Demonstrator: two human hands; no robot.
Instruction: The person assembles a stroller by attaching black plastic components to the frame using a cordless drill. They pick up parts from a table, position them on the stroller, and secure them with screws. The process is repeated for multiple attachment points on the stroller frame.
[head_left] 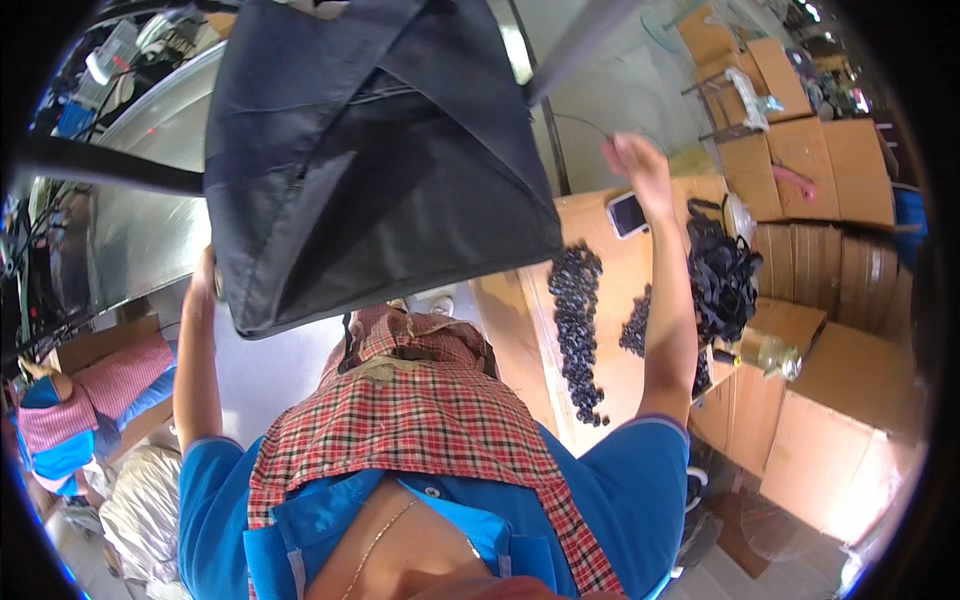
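Note:
A large black fabric bag (400, 190) fills the upper middle, its flat front creased and its lower edge tilted. My left hand (206, 272) is at the bag's lower left edge, and its fingers are hidden behind the fabric. Out to the right of the bag, my right hand (638, 165) is raised, slightly blurred, its fingers curled together. A thin dark thread (582, 119) runs from near the bag's right edge to these fingertips. Below that hand a phone (628, 216) lies on a cardboard-covered table (622, 275).
Small black pieces (575, 330) lie in a long pile on the table. Beside my right forearm is a heap of black straps (722, 280). Cardboard boxes (835, 430) stand at the right. A shiny metal surface (150, 190) is at the left, above folded checked cloth (130, 375).

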